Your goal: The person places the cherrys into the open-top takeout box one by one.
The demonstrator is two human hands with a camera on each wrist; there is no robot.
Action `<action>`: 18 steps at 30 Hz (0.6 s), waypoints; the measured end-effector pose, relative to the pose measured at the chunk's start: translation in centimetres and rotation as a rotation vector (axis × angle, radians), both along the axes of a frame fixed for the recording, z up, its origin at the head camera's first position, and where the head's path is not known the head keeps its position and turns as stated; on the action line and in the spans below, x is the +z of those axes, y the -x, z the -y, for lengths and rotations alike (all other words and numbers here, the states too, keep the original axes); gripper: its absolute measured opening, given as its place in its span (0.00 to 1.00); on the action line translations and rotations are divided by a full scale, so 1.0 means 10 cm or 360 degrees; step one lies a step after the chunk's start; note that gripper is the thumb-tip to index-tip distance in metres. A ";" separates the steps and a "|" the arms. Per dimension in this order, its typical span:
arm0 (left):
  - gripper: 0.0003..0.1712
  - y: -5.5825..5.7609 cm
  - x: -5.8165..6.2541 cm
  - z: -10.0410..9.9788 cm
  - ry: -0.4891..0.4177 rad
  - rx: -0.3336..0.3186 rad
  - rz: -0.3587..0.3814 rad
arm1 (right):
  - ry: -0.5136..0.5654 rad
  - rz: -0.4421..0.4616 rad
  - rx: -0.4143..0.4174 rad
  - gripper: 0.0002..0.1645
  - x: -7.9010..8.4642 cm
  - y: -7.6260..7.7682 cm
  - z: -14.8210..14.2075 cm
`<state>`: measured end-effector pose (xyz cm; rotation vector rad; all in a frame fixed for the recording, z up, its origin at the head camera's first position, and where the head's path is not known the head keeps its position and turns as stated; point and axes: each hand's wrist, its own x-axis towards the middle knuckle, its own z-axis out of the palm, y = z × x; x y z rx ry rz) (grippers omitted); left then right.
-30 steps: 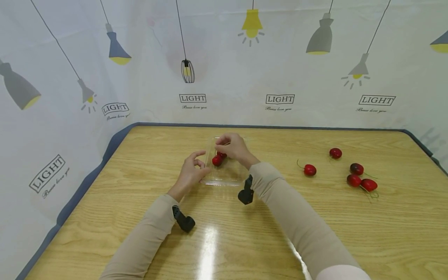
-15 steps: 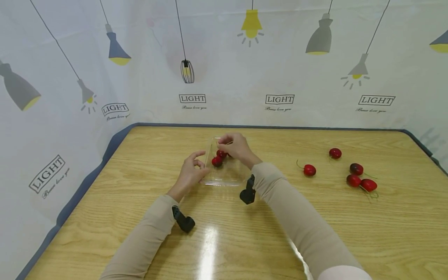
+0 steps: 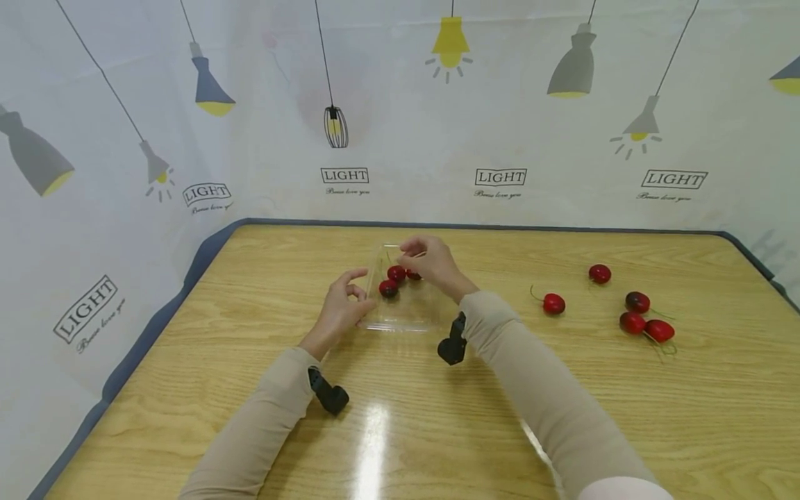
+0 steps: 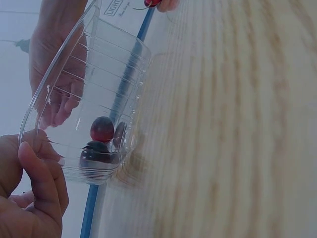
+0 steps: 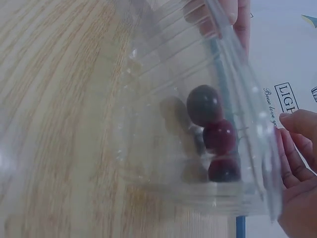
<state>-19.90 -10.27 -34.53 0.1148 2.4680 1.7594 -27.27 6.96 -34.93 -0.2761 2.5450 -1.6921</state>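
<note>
A clear, ribbed, rectangular plastic container (image 3: 400, 327) sits on the light wood-grain desk (image 3: 300, 267), left of its middle and nearer the far edge than the near one. The bare left hand (image 3: 342, 303) has its grip on the container's left side, pinching the rim between its fingers. The right hand (image 3: 437, 264) hovers over the container's far right part, fingers bent downward; whether its grip has a stem between the fingertips cannot be told.

Three glossy red, round cherries lie close together inside: the first cherry (image 3: 389, 288) nearest the desk's near edge, the second cherry (image 3: 396, 273) beyond it, and the darker third cherry (image 5: 204, 105), partly under the right hand in the head view.

Toward the desk's right edge are five loose red cherries: a stemmed cherry (image 3: 553, 303) nearest the container, a lone cherry (image 3: 600, 273) closer to the far edge, and, farther right, a group of a dark red cherry (image 3: 637, 301) and two brighter cherries (image 3: 632, 321) beside it. Beige sleeves (image 3: 531, 382) cover both forearms. Behind the far edge hangs a white backdrop (image 3: 406, 139) printed with lamps.
</note>
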 end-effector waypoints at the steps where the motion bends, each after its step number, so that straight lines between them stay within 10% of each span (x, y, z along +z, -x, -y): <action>1: 0.33 0.00 0.00 0.00 0.0001 0.0000 -0.0002 | 0.0009 0.0004 -0.0008 0.12 0.00 0.00 -0.01; 18: 0.34 0.00 0.01 -0.01 0.0008 -0.0001 0.0005 | 0.0049 -0.0131 -0.0064 0.13 0.09 -0.10 -0.20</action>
